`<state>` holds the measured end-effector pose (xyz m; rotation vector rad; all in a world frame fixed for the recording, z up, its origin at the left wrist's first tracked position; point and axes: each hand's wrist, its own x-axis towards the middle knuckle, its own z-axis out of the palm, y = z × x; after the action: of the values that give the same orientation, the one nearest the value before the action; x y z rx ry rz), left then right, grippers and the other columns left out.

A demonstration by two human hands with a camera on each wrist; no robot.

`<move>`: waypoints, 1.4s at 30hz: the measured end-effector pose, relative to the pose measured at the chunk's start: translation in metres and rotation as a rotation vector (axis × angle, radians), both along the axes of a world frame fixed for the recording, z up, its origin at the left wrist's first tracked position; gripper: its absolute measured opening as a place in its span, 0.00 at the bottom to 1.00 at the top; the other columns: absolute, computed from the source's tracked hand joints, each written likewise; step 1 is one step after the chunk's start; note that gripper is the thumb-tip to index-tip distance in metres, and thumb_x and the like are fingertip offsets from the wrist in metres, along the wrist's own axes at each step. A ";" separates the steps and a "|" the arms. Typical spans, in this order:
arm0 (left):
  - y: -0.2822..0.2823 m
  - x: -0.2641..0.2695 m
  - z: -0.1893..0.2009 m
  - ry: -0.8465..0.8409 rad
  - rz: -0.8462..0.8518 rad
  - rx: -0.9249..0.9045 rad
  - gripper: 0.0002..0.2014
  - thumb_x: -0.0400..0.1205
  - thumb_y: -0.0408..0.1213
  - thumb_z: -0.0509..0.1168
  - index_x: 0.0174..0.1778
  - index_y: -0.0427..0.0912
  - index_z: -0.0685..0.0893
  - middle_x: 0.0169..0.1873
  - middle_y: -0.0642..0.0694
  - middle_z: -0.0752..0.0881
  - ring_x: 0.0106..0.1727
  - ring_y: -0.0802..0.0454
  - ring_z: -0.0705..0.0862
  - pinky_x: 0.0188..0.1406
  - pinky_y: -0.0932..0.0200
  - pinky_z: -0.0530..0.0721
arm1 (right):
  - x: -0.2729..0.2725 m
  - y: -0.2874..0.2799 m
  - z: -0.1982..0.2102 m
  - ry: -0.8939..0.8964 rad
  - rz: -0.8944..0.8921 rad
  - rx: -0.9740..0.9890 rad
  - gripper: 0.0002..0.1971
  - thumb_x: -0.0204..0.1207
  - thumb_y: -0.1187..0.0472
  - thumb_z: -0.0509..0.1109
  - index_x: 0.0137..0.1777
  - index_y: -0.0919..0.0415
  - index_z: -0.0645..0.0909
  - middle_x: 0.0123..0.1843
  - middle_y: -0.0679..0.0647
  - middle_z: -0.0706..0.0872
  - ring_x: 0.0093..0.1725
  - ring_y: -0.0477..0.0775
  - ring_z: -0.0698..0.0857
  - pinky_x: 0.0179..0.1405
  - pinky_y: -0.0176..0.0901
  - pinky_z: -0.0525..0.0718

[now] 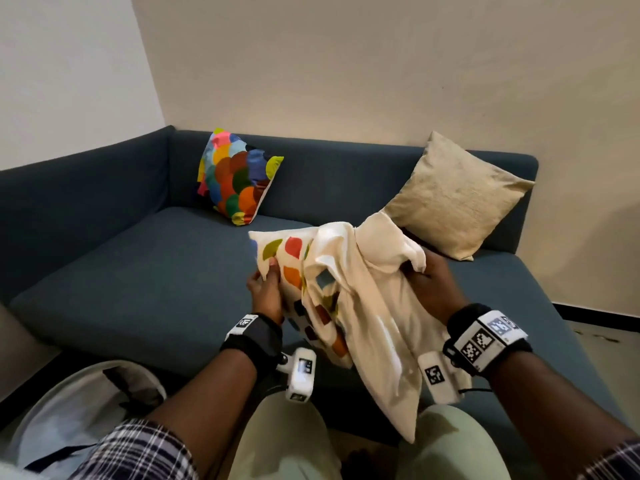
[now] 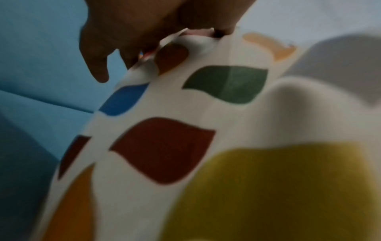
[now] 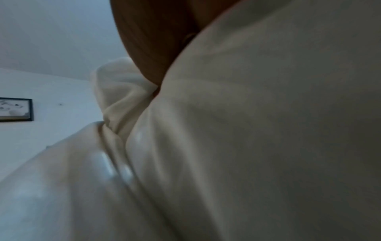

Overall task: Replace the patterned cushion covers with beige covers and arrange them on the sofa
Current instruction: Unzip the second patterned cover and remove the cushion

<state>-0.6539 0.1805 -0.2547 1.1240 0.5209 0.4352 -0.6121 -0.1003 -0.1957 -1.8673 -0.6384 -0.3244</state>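
cushion covers in three places across the blue sofa (image 1: 121, 271). far left, against the backrest, a patterned cushion (image 1: 235, 176) stands tilted on one corner. at centre, above the person's lap, the left hand (image 1: 265, 289) pinches the edge of a white cover with coloured patches (image 1: 291, 258), thumb on top, fingers curled under; the left wrist view shows that same cover (image 2: 164, 146) close and blurred. just right, the right hand (image 1: 429, 285) grips a bunched cream cushion insert (image 1: 367, 271), which hangs half out of the spotted cover and reaches down past the knees. far right, a beige cushion (image 1: 457, 199) leans on the backrest. a framed picture (image 3: 15, 109) hangs on the wall.
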 end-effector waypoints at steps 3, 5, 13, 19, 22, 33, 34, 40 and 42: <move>0.015 0.019 -0.029 0.068 -0.001 0.039 0.47 0.56 0.76 0.76 0.64 0.49 0.81 0.57 0.45 0.91 0.58 0.39 0.90 0.62 0.35 0.86 | 0.003 -0.001 -0.003 0.223 -0.088 0.038 0.19 0.81 0.76 0.66 0.60 0.51 0.82 0.55 0.44 0.87 0.56 0.41 0.85 0.53 0.34 0.80; 0.010 0.015 -0.027 0.069 -0.039 0.112 0.44 0.56 0.73 0.77 0.61 0.48 0.82 0.54 0.44 0.92 0.56 0.40 0.91 0.61 0.35 0.87 | 0.003 -0.005 -0.003 0.361 -0.100 0.140 0.20 0.75 0.78 0.68 0.61 0.55 0.82 0.51 0.47 0.88 0.54 0.50 0.85 0.46 0.38 0.81; 0.003 0.011 -0.002 -0.017 -0.223 0.026 0.45 0.69 0.83 0.57 0.66 0.49 0.85 0.58 0.39 0.91 0.61 0.35 0.89 0.58 0.35 0.87 | -0.005 -0.028 -0.026 0.497 0.064 0.339 0.26 0.71 0.55 0.79 0.68 0.60 0.82 0.58 0.60 0.92 0.55 0.56 0.91 0.51 0.48 0.89; 0.009 0.016 0.024 -0.014 -0.036 0.198 0.20 0.87 0.56 0.61 0.55 0.43 0.88 0.53 0.35 0.91 0.49 0.39 0.90 0.50 0.41 0.90 | -0.003 -0.022 -0.026 0.355 -0.154 0.441 0.06 0.82 0.62 0.73 0.56 0.61 0.87 0.52 0.58 0.92 0.52 0.54 0.90 0.52 0.49 0.88; 0.021 0.025 0.024 -0.006 0.019 0.235 0.13 0.85 0.51 0.67 0.45 0.49 0.92 0.48 0.41 0.93 0.51 0.40 0.90 0.58 0.37 0.89 | -0.004 -0.016 -0.023 0.328 -0.190 0.458 0.05 0.83 0.60 0.72 0.53 0.60 0.88 0.50 0.59 0.92 0.51 0.54 0.90 0.53 0.52 0.88; 0.077 0.030 0.023 0.174 0.350 0.411 0.20 0.89 0.48 0.59 0.63 0.37 0.88 0.58 0.36 0.88 0.60 0.35 0.85 0.64 0.47 0.83 | 0.002 -0.029 -0.001 0.314 -0.252 0.689 0.11 0.84 0.56 0.71 0.63 0.57 0.84 0.59 0.54 0.90 0.58 0.49 0.89 0.60 0.46 0.86; 0.075 0.030 0.021 0.191 0.322 0.454 0.20 0.90 0.47 0.59 0.63 0.36 0.87 0.57 0.35 0.87 0.60 0.35 0.85 0.61 0.49 0.81 | 0.003 -0.029 -0.002 0.320 -0.256 0.671 0.10 0.84 0.55 0.71 0.62 0.54 0.85 0.59 0.53 0.90 0.58 0.49 0.89 0.61 0.47 0.86; 0.022 0.029 0.031 0.224 0.307 0.740 0.22 0.85 0.40 0.64 0.77 0.49 0.75 0.74 0.35 0.73 0.71 0.34 0.76 0.70 0.44 0.73 | 0.006 -0.018 -0.020 0.429 -0.189 0.485 0.15 0.84 0.49 0.70 0.63 0.57 0.84 0.59 0.56 0.91 0.62 0.56 0.89 0.64 0.55 0.86; -0.008 0.021 0.040 0.145 0.345 0.965 0.22 0.85 0.43 0.63 0.76 0.52 0.76 0.78 0.39 0.70 0.77 0.38 0.71 0.72 0.40 0.71 | 0.007 -0.008 -0.025 0.427 -0.183 0.454 0.19 0.84 0.49 0.70 0.66 0.61 0.84 0.60 0.56 0.91 0.62 0.57 0.89 0.64 0.53 0.86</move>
<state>-0.6327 0.1727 -0.2144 2.0105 0.6543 0.9671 -0.6048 -0.1088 -0.2207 -1.4897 -0.0887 -0.1607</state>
